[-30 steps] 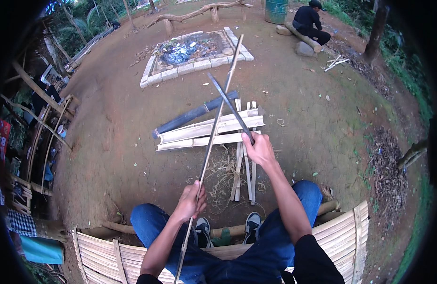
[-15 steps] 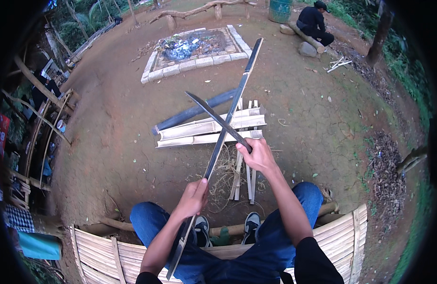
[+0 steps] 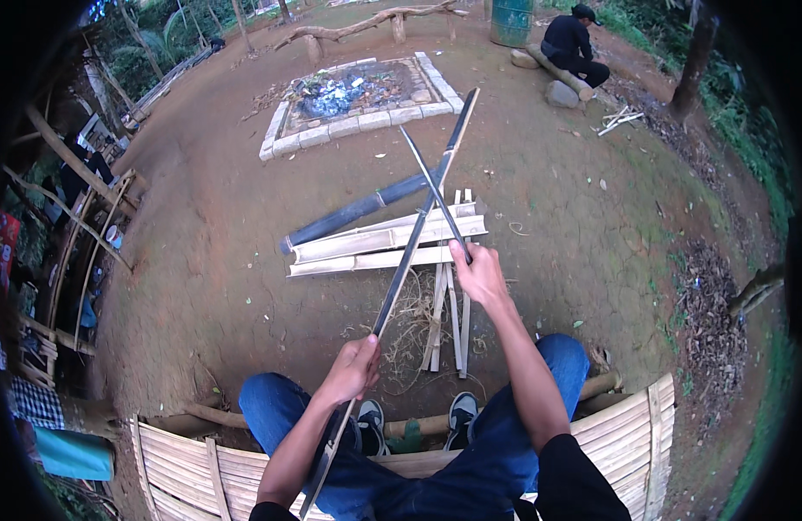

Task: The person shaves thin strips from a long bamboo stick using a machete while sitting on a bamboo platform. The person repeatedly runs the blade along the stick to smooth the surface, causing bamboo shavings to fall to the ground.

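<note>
My left hand (image 3: 353, 372) is closed around a long, dark-skinned bamboo strip (image 3: 396, 295), which slants from beside my left thigh up toward the fire pit. In my right hand (image 3: 481, 276) is the handle of a machete, its dark, narrow blade (image 3: 424, 167) pointing away and to the left. Blade and strip cross beyond my hands; the crossing looks like contact. Beyond them on the ground lie pale split bamboo halves (image 3: 379, 239) and a dark bamboo pole (image 3: 345, 215). Thin bamboo strips (image 3: 456, 326) and curly shavings (image 3: 410, 317) lie nearer my shoes.
I sit on a slatted bamboo bench (image 3: 188, 460). A stone-edged fire pit (image 3: 327, 132) with ash is ahead. At far right a person in dark clothes (image 3: 570, 43) sits on a log (image 3: 568, 78) near a green drum (image 3: 511, 22). Bamboo railings (image 3: 80, 260) stand at left.
The machete has swung more upright, its tip going away and to the right. My right hand has shifted slightly rightward. The bamboo strip's far end has dipped a little; my left hand keeps its grip.
</note>
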`<move>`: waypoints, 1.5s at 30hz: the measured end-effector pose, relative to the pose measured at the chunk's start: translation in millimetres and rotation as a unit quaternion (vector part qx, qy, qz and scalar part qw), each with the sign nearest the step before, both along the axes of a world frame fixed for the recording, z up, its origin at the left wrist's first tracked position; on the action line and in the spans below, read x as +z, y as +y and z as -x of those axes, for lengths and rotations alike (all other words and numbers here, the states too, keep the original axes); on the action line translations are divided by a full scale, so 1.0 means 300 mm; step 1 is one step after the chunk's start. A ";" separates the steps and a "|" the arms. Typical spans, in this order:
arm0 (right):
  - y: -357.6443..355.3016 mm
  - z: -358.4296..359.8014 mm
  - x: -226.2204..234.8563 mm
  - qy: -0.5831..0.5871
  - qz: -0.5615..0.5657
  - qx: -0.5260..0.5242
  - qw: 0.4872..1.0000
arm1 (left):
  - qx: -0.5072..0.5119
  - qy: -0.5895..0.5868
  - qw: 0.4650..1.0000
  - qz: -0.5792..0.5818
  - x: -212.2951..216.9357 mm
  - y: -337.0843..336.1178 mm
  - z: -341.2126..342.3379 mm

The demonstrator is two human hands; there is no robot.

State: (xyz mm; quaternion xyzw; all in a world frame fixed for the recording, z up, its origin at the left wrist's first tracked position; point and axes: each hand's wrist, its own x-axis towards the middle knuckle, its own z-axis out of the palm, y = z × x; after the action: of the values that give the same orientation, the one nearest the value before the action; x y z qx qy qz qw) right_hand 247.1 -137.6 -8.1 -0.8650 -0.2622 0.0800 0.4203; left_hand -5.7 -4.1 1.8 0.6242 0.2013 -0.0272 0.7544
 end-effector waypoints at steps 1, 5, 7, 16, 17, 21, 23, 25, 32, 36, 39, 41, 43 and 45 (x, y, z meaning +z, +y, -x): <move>0.000 0.018 0.007 0.000 -0.023 0.035 0.999 | -0.005 -0.005 1.000 0.000 -0.005 -0.002 0.003; -0.004 0.138 0.027 -0.123 -0.052 0.204 0.970 | -0.014 -0.010 1.000 0.014 0.004 0.001 -0.004; -0.001 0.157 0.026 -0.246 -0.045 0.249 0.936 | 0.003 0.012 1.000 -0.014 0.026 -0.005 -0.001; -0.015 0.003 -0.010 -0.033 -0.062 0.000 0.998 | 0.003 -0.007 1.000 0.003 0.025 0.009 0.011; -0.018 0.028 -0.016 -0.044 -0.074 0.057 0.995 | -0.010 -0.013 1.000 0.000 0.025 0.004 0.007; 0.000 0.185 0.069 -0.256 -0.019 0.249 0.934 | -0.022 0.000 0.999 -0.040 0.010 -0.007 0.006; 0.002 0.188 0.063 -0.278 0.014 0.251 0.927 | -0.015 0.019 0.997 -0.067 -0.006 -0.012 0.008; 0.005 0.121 0.031 -0.222 0.086 0.214 0.947 | -0.018 0.040 0.995 -0.092 -0.010 -0.006 0.017; -0.015 0.049 0.016 0.008 -0.004 0.063 0.998 | -0.024 0.031 0.991 -0.130 -0.007 -0.017 0.007; -0.017 0.122 0.008 -0.178 0.044 0.212 0.960 | -0.017 0.014 0.991 -0.132 -0.005 -0.013 0.018; -0.017 0.045 -0.005 -0.183 0.073 0.126 0.972 | -0.005 0.034 0.988 -0.152 0.013 -0.002 0.031; -0.035 -0.074 0.014 0.057 0.043 -0.032 0.997 | -0.025 0.054 0.985 -0.161 0.027 -0.010 0.032; -0.065 -0.143 -0.034 0.004 -0.028 -0.085 0.996 | -0.045 0.051 0.980 -0.188 0.059 -0.038 0.023; -0.063 -0.098 -0.003 0.005 -0.066 -0.058 0.996 | -0.047 0.026 0.984 -0.167 0.044 -0.027 0.034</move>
State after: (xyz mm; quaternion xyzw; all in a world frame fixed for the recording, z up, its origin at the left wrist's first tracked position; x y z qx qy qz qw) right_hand 276.6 -156.5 -9.0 -0.8486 -0.2138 0.0424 0.4821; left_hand -15.8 -12.3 15.1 0.7492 0.1932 -0.0453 0.6319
